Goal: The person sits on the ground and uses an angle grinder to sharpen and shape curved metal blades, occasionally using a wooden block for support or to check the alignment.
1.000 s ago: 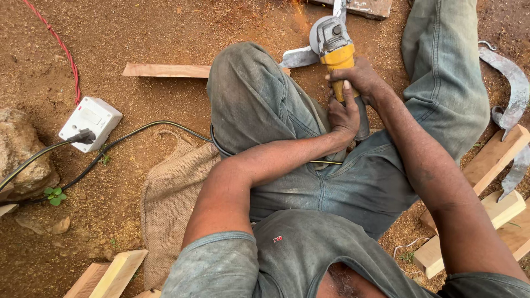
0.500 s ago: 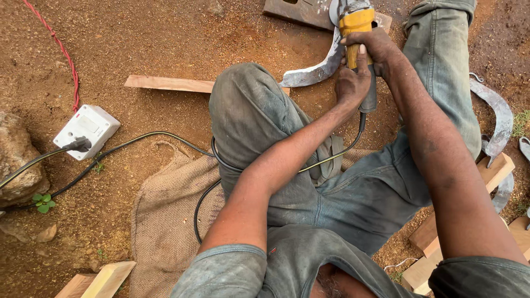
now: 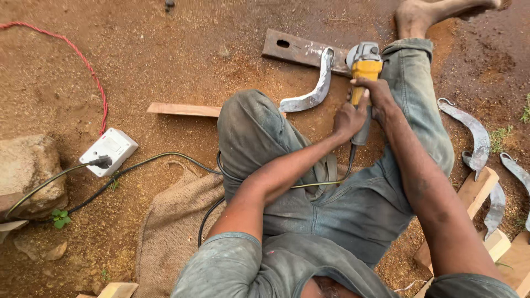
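The ground is bare reddish-brown packed earth (image 3: 165, 60), damp-looking and strewn with small pebbles, out in the open with a few green sprouts at the edges. A person sits on it with legs apart, a coarse brown burlap sack (image 3: 171, 226) spread beside the left thigh.

Both hands hold a yellow and grey handheld angle grinder (image 3: 361, 72) between the knees. The right hand (image 3: 375, 96) is wrapped shut around its yellow body, fingers curled over the top. The left hand (image 3: 348, 118) is closed around the dark rear handle just below, thumb side up. The grinder's head sits just beside the upper end of a curved grey metal sickle blade (image 3: 314, 88), which leans against a flat rusty steel bar with a slot hole (image 3: 298, 48) lying on the dirt ahead.

A black power cable (image 3: 160, 160) runs from the grinder across the lap and over the earth to a white square socket box (image 3: 109, 152), which lies near a large pale rock (image 3: 27, 176). A thin red wire (image 3: 83, 60) snakes away at upper left. A narrow pale wooden slat (image 3: 185, 109) lies by the left knee. To the right, more curved grey blades (image 3: 475, 132) rest on the soil and over light wooden blocks (image 3: 477, 187)
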